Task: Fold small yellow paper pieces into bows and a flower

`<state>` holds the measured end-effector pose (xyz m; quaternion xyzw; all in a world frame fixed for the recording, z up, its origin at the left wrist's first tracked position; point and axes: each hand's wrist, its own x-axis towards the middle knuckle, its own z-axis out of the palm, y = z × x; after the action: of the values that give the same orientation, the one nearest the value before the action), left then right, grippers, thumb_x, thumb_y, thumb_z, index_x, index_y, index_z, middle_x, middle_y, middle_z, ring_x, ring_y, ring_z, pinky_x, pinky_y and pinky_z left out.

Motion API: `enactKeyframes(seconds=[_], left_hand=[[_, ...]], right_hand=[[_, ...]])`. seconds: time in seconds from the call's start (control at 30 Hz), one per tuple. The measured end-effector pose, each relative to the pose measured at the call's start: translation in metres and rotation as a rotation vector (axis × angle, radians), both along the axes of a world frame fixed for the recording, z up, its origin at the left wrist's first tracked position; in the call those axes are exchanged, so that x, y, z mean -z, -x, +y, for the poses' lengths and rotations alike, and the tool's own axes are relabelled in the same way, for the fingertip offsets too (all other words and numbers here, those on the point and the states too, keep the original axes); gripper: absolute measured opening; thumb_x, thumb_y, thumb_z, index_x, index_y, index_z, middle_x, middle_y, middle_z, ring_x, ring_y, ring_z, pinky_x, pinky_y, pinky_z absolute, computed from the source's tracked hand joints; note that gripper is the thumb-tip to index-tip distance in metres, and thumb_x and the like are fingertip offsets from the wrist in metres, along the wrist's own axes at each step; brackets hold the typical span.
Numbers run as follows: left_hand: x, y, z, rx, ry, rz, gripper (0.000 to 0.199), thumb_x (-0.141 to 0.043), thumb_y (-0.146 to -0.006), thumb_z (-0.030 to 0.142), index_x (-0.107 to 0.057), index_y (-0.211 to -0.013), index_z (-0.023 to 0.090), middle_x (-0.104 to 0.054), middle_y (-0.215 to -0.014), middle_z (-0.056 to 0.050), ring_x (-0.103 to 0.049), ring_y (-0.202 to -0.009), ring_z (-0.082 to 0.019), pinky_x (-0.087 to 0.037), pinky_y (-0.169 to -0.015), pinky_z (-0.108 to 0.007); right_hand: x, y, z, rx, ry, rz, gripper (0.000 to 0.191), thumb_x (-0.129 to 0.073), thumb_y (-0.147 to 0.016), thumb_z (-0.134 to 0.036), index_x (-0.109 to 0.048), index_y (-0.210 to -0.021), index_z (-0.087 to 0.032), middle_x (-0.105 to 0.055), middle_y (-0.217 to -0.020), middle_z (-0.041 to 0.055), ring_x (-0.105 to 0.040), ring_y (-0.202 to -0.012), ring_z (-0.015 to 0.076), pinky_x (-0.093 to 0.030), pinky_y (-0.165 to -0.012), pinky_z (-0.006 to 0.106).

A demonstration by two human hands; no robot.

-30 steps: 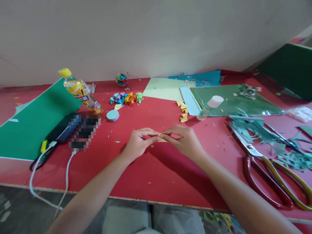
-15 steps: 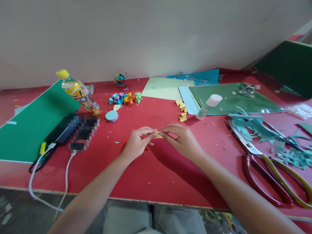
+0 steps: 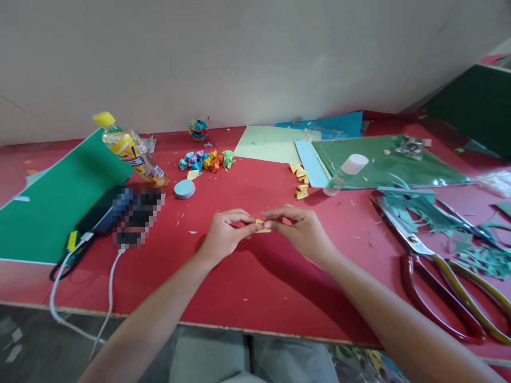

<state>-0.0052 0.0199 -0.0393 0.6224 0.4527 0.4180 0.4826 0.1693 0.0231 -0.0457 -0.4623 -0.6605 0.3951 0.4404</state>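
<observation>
Between my two hands, just above the red tabletop (image 3: 239, 287), is a small piece of yellow paper (image 3: 263, 230), partly hidden by the fingers. My left hand (image 3: 227, 234) pinches its left side between thumb and forefinger. On the other side my right hand (image 3: 299, 230) grips the paper the same way, with the fingertips of both hands nearly touching. Several folded yellow paper pieces (image 3: 302, 191) lie beyond my right hand. A glue stick (image 3: 345, 174) with a white cap stands to their right. Past my left hand lies a stack of pale blue paper discs (image 3: 184, 189).
Large scissors (image 3: 415, 244) and teal paper scraps (image 3: 411, 210) lie at the right. A row of coloured crumpled paper pieces (image 3: 207, 160) sits farther back. At left are a bottle (image 3: 133, 151), a green board (image 3: 35, 213) and cabled devices (image 3: 106, 213). Green sheets (image 3: 383, 159) lie behind the glue stick.
The fingertips have drawn closer together, and both thumbs now press over the yellow paper, which looks more folded. The whole view has shifted slightly.
</observation>
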Motion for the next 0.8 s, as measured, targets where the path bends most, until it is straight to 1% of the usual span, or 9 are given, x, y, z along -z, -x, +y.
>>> enactKeyframes(seconds=[0.1, 0.27, 0.33, 0.43, 0.53, 0.6, 0.7, 0.8], left_hand=[[-0.002, 0.001, 0.0, 0.02, 0.003, 0.037, 0.017, -0.071, -0.064, 0.029, -0.064, -0.062, 0.014, -0.057, -0.064, 0.0, -0.052, -0.053, -0.008, -0.044, -0.051, -0.02], [-0.006, -0.001, -0.002, 0.086, 0.029, 0.105, 0.018, -0.072, -0.062, 0.03, -0.063, -0.063, 0.014, -0.059, -0.065, -0.001, -0.053, -0.062, -0.011, -0.043, -0.059, -0.022], [-0.002, -0.002, -0.002, 0.102, 0.079, 0.111, 0.019, -0.069, -0.065, 0.032, -0.064, -0.068, 0.014, -0.061, -0.067, -0.002, -0.054, -0.064, -0.012, -0.045, -0.06, -0.023], [0.01, -0.003, 0.003, 0.079, 0.119, 0.093, 0.018, -0.064, -0.07, 0.031, -0.064, -0.072, 0.014, -0.061, -0.068, -0.002, -0.054, -0.062, -0.012, -0.046, -0.057, -0.023], [0.024, -0.005, 0.009, 0.022, 0.04, 0.135, 0.011, -0.062, -0.07, 0.024, -0.063, -0.07, 0.014, -0.06, -0.065, -0.001, -0.054, -0.06, -0.011, -0.045, -0.058, -0.024], [0.03, -0.005, 0.011, 0.01, -0.032, 0.196, 0.009, -0.061, -0.07, 0.023, -0.064, -0.07, 0.014, -0.06, -0.065, -0.001, -0.053, -0.059, -0.011, -0.044, -0.059, -0.023], [0.033, -0.005, 0.012, 0.014, -0.111, 0.28, 0.008, -0.061, -0.071, 0.022, -0.064, -0.069, 0.014, -0.06, -0.066, -0.002, -0.053, -0.06, -0.011, -0.042, -0.058, -0.023], [0.034, -0.004, 0.012, 0.019, -0.125, 0.307, 0.007, -0.059, -0.071, 0.017, -0.065, -0.069, 0.014, -0.061, -0.065, -0.002, -0.053, -0.06, -0.011, -0.041, -0.058, -0.022]], right_hand=[[-0.001, 0.0, 0.0, -0.025, 0.014, 0.001, 0.015, -0.064, -0.071, -0.029, -0.071, -0.083, -0.022, -0.067, -0.072, 0.002, -0.06, -0.066, 0.0151, -0.047, -0.063, 0.028], [-0.005, 0.0, -0.003, -0.067, 0.002, -0.049, 0.01, -0.064, -0.072, -0.024, -0.071, -0.079, -0.023, -0.068, -0.072, 0.0016, -0.059, -0.066, 0.0152, -0.046, -0.063, 0.028], [-0.005, -0.001, -0.003, -0.097, -0.048, -0.091, 0.011, -0.061, -0.075, -0.022, -0.07, -0.08, -0.023, -0.068, -0.073, 0.0022, -0.059, -0.068, 0.0156, -0.046, -0.064, 0.028], [-0.003, -0.002, 0.0, -0.165, -0.225, -0.216, 0.015, -0.055, -0.081, -0.021, -0.069, -0.087, -0.021, -0.068, -0.079, 0.0041, -0.059, -0.075, 0.0167, -0.046, -0.069, 0.03], [0.003, -0.002, 0.002, -0.211, -0.391, -0.392, 0.02, -0.049, -0.084, -0.019, -0.066, -0.095, -0.02, -0.067, -0.087, 0.0061, -0.057, -0.079, 0.0183, -0.045, -0.074, 0.033], [0.006, -0.003, 0.004, -0.236, -0.445, -0.497, 0.022, -0.046, -0.085, -0.017, -0.065, -0.097, -0.02, -0.067, -0.09, 0.0066, -0.056, -0.081, 0.0189, -0.045, -0.075, 0.034], [0.007, -0.005, 0.004, -0.26, -0.479, -0.642, 0.023, -0.046, -0.085, -0.017, -0.065, -0.097, -0.021, -0.066, -0.094, 0.0064, -0.056, -0.085, 0.0199, -0.044, -0.076, 0.034], [0.007, -0.006, 0.003, -0.242, -0.527, -0.745, 0.022, -0.048, -0.084, -0.017, -0.065, -0.096, -0.02, -0.067, -0.095, 0.0066, -0.057, -0.086, 0.0212, -0.043, -0.078, 0.036]])
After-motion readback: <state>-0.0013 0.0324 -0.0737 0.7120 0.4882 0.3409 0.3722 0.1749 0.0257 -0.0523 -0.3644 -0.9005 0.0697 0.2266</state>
